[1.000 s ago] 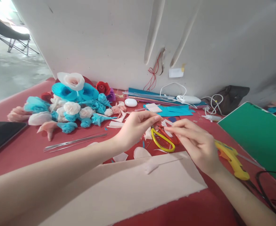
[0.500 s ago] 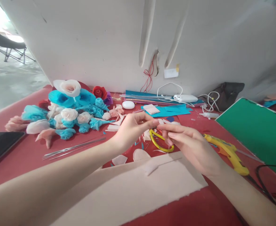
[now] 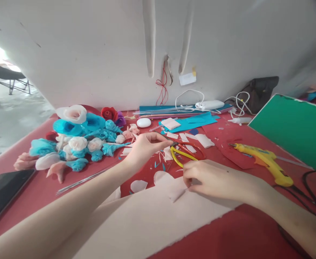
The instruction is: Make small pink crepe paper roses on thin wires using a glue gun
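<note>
Pinching a pale bud point(image 3: 177, 194) by its stem, right hand point(image 3: 210, 180) curls nearly closed; left hand point(image 3: 148, 145) pinches closed, contents unclear

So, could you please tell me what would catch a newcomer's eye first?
Probably the heap of blue, white and pink artificial flowers at left on the red table. Next come the green board at right and the yellow glue gun before it. Then the left hand and right hand, mid-picture.
</note>
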Demonstrator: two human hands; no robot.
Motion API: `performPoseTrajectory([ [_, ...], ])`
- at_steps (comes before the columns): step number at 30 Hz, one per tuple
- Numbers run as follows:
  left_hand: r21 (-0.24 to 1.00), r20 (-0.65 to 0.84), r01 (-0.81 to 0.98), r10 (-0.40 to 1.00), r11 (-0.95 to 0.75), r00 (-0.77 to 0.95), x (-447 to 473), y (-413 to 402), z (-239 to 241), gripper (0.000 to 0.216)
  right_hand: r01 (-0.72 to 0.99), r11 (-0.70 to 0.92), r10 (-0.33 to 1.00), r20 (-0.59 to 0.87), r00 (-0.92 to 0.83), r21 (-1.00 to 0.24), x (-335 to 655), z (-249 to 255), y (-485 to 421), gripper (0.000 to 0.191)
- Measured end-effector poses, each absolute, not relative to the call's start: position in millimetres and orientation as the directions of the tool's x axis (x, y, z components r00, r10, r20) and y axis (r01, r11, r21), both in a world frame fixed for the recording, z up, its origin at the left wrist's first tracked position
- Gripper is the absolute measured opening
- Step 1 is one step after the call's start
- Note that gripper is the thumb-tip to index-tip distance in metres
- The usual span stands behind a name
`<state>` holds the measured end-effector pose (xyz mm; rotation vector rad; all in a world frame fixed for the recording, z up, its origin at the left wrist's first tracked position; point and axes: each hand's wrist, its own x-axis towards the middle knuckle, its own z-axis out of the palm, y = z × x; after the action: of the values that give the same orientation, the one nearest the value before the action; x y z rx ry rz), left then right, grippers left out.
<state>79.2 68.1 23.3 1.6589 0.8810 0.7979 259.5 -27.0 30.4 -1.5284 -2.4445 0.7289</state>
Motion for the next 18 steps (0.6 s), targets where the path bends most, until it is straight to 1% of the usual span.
performPoseTrajectory([
  [3,0.952,0.102,0.199,0.853,-0.233,0.511,80,70,21,0.031,0.762,0.333,0.872,-0.127,-0.474,-0.556,259,38,-25,0.018],
  [5,0.932,0.116,0.235,0.844,-0.274,0.524,80,72,18,0.033,0.72,0.306,0.88,-0.105,-0.464,-0.623,256,46,-24,0.014],
  [7,0.907,0.109,0.283,0.824,-0.311,0.556,79,74,16,0.032,0.669,0.261,0.906,-0.062,-0.419,-0.696,253,54,-23,0.013],
  [10,0.857,0.065,0.367,0.782,-0.362,0.62,77,75,19,0.027,0.58,0.192,0.945,-0.011,-0.327,-0.792,251,61,-23,0.017],
  [13,0.805,0.009,0.432,0.736,-0.407,0.677,73,76,25,0.022,0.436,0.122,0.972,0.019,-0.233,-0.892,251,62,-22,0.018],
  [16,0.755,-0.007,0.479,0.725,-0.448,0.689,71,78,28,0.014,0.316,0.073,0.984,0.017,-0.177,-0.946,253,60,-20,0.016],
  [18,0.72,0.006,0.503,0.729,-0.478,0.684,69,80,28,0.01,0.304,0.061,0.985,0.008,-0.173,-0.951,253,59,-19,0.015],
])
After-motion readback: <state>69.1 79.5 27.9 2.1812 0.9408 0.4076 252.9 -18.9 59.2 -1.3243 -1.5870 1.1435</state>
